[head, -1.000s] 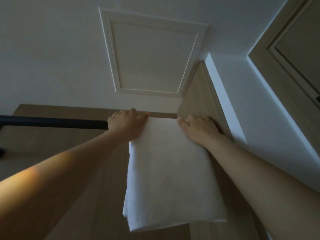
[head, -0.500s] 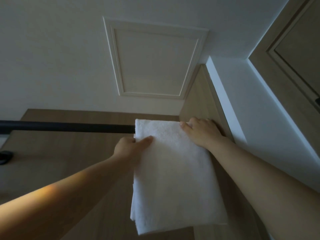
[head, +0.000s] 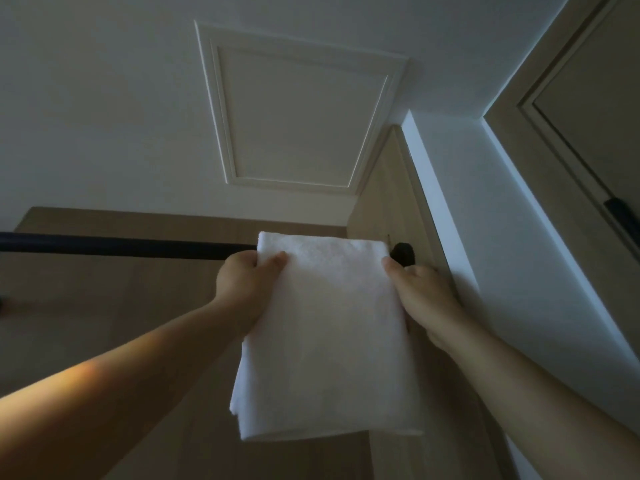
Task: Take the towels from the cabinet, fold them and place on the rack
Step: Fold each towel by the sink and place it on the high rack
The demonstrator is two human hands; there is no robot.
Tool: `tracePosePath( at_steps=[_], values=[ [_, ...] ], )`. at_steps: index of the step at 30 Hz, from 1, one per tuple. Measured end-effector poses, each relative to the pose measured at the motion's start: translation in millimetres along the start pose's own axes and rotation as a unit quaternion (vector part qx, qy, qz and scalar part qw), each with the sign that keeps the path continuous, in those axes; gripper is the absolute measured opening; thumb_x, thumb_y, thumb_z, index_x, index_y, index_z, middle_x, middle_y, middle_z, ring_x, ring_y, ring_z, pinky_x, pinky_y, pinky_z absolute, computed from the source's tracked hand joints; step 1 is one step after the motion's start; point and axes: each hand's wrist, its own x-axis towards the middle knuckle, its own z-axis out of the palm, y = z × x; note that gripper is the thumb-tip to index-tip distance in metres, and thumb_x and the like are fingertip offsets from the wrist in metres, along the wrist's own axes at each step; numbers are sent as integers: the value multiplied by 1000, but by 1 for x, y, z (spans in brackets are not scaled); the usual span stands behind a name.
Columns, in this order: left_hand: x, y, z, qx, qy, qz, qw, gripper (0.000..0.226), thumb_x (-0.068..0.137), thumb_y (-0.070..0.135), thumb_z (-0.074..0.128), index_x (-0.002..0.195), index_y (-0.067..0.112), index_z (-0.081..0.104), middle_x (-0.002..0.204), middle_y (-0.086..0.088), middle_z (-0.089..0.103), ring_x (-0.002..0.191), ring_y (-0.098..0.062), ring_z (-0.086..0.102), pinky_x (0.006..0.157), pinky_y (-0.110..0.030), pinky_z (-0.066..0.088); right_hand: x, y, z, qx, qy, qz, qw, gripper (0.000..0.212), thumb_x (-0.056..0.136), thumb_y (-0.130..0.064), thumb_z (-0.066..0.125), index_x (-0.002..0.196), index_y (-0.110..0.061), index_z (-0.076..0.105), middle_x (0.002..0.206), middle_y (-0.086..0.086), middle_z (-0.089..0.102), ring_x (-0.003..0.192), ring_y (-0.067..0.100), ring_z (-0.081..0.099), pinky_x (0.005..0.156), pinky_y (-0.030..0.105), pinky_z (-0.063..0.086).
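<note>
Status: folded white terry towel (head: 325,341) hangs over black round rack bar (head: 121,247), at its right end. Each grip pinches a side edge just below the bar, left hand (head: 242,282) and right hand (head: 422,299) level, probably to square the drape.

You cannot see the black rail (head: 121,245) where the white towel (head: 329,341) drapes over it, nor your left hand's (head: 242,285) fingers behind the cloth, nor how far your right hand (head: 422,296) reaches behind it, and the rail's left end and both elbows run out of view.
</note>
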Motion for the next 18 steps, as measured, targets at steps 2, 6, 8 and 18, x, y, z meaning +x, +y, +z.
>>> tracePosePath(
  at_steps=[2,6,8,18],
  values=[
    [2,2,1,7,15,9,1000,37,94,38,57,78,5,62,67,-1,60,56,-13,54,47,-23,37,6,-9,5,74,-8,47,996,40,99,-39,50,84,-4,64,81,12,64,74,25,59,65,30,42],
    [10,4,0,51,55,66,995,40,92,36,60,66,9,46,58,0,45,51,-13,40,46,-25,29,18,-14,9,86,35,9,996,30,94,-26,60,87,2,67,85,18,69,73,24,60,63,29,42],
    [17,7,-1,63,81,92,990,42,90,35,62,63,10,44,59,1,45,53,-13,41,46,-25,25,24,-17,7,40,77,-33,996,32,91,-29,63,76,-1,64,66,6,60,63,19,54,53,26,35],
    [61,26,15,279,87,110,950,36,90,44,61,110,15,54,113,-9,63,111,-33,54,88,-38,42,56,-29,17,-180,121,-65,974,37,98,-34,54,113,-3,66,119,19,66,112,35,60,83,34,46]
  ],
)
